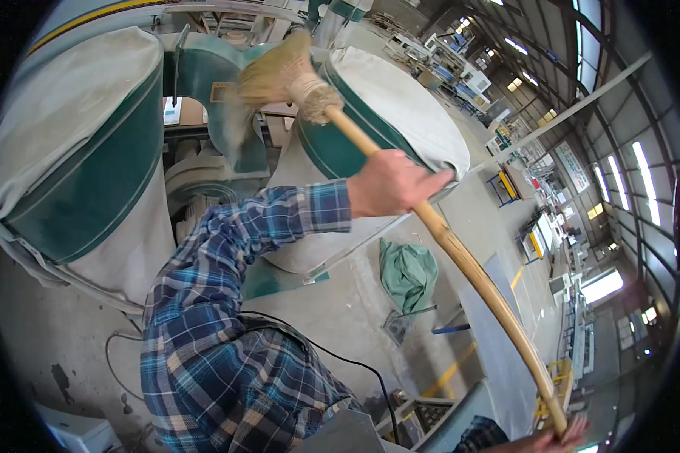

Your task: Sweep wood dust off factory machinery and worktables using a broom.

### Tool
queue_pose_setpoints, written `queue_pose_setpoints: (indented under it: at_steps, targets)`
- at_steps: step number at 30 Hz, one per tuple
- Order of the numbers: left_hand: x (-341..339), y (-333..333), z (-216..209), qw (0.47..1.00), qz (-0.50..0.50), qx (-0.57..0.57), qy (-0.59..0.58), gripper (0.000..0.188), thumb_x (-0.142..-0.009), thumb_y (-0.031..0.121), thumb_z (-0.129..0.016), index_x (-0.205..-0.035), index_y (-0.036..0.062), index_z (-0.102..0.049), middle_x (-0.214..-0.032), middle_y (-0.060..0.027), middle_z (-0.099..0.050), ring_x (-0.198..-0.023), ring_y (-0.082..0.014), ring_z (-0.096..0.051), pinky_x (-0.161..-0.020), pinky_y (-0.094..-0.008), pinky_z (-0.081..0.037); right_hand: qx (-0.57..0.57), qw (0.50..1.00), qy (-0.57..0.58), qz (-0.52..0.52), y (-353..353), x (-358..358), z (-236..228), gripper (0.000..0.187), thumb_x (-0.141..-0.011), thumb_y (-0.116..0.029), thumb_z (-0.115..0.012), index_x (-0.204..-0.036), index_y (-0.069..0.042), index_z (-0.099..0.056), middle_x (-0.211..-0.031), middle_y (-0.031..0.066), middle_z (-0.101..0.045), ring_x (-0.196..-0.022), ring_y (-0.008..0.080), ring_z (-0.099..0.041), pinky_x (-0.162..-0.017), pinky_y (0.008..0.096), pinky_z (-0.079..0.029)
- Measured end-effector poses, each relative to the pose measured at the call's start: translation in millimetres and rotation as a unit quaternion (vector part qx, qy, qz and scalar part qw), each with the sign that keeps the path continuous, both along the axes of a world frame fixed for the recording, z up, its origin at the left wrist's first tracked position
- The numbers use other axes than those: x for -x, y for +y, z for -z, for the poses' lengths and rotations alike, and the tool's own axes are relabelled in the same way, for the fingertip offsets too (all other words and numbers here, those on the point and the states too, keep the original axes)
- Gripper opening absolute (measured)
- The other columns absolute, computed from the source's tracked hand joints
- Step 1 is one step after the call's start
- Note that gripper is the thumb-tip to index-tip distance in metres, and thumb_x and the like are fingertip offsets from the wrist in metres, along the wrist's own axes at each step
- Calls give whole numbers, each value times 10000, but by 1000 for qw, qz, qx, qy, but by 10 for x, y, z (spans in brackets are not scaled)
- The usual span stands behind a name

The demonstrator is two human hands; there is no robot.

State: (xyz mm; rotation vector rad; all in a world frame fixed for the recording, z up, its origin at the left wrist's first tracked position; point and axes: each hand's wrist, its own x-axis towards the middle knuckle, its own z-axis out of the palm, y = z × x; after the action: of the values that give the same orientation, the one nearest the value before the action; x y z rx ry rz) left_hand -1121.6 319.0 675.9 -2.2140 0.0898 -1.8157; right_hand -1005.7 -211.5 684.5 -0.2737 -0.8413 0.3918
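A straw broom (472, 260) with a long, pale wooden handle slants across the view. My left hand (397, 183) is wrapped round the handle a short way below the broom head. At the lower right my right hand (548, 438) grips the handle's far end; it is partly cut off by the picture's edge. The bristles (276, 72) are lifted, slightly blurred, in front of a green metal duct (234, 128) between two dust collector drums. I cannot tell whether they touch it.
White cloth bags cover the left drum (91, 181) and the right drum (408, 106). A crumpled green bag (408, 273) lies on the concrete floor (347, 302). A black cable (347, 356) runs past my sleeve. Benches and machines stand along the hall at right.
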Motion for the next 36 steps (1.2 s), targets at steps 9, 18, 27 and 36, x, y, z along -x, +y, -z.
queue_pose_setpoints:
  at_steps: [9,18,27,36]
  targets:
    - [-344,755,-966,995,-8,-64,-82,304,-762,158,-623,-1063,164,-665,-600,-4,-570,-542,-230,-591,-497,-382,-456,-134,979,-4,155,532,467,-522,146,-849,-47,-637,-815,-67,-496,-717,12,-431,-636,145,-425,-607,256,-385]
    - [-342,1611,-145,997,20,77,9,293,-805,199,-631,-1073,81,-647,-738,-81,-644,-718,-284,-632,-647,-405,-459,134,948,-202,207,797,164,-427,230,-934,-213,-618,-751,-120,-513,-811,-12,-276,-671,109,-356,-936,386,-372]
    - [-49,473,-810,991,40,-45,-122,397,-764,108,-612,-1158,61,-641,-599,-4,-524,-567,-206,-555,-565,-355,-392,-208,950,-193,130,539,605,-776,141,-879,-77,-629,-799,-83,-514,-774,32,-465,-650,144,-443,-605,230,-370]
    - [-243,1785,-834,969,-18,11,-248,242,-804,10,-620,-1032,76,-667,-669,-74,-578,-647,-265,-583,-626,-372,-437,16,960,-195,200,1248,336,-505,224,-924,-222,-636,-880,-61,-487,-852,1,-386,-638,92,-414,-936,365,-380]
